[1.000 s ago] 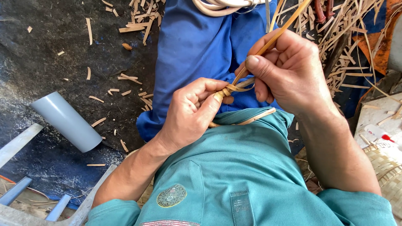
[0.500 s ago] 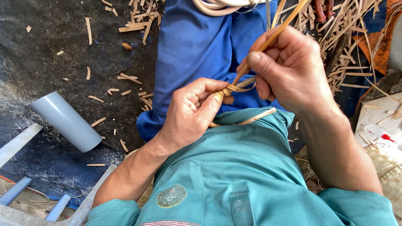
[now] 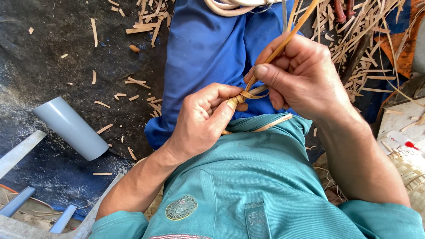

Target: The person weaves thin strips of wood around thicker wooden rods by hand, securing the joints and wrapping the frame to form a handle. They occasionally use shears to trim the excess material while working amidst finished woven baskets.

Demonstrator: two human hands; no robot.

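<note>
Rattan strip [image 3: 283, 44], tan and glossy, runs from a small knot [image 3: 241, 98] up and out past the top edge; the knot sits between the two hands, above the lap. Left hand [image 3: 201, 119]: grip closed, thumb and fingers pinched on the knot and on a second flat strip [image 3: 270, 124] that lies across the teal shirt [image 3: 248, 177]. Right hand [image 3: 305, 75]: grip clamped on the long strip just beside the knot, thumb pressed along it. Blue trousers [image 3: 208, 48] beneath, then dark ground sheet [image 3: 44, 57] strewn with cane shavings [image 3: 137, 82]; grey pipe section [image 3: 71, 128] lies to the left, woven basket edge [image 3: 409, 172] at right. Risk, as judged: the strip bends sharply at the knot and could crack or split if pulled hard; a slack pinch might let the loop slip open. Knot's inner turns hidden by the fingers; the strip's far end is cut off; items at far right too small to identify.
</note>
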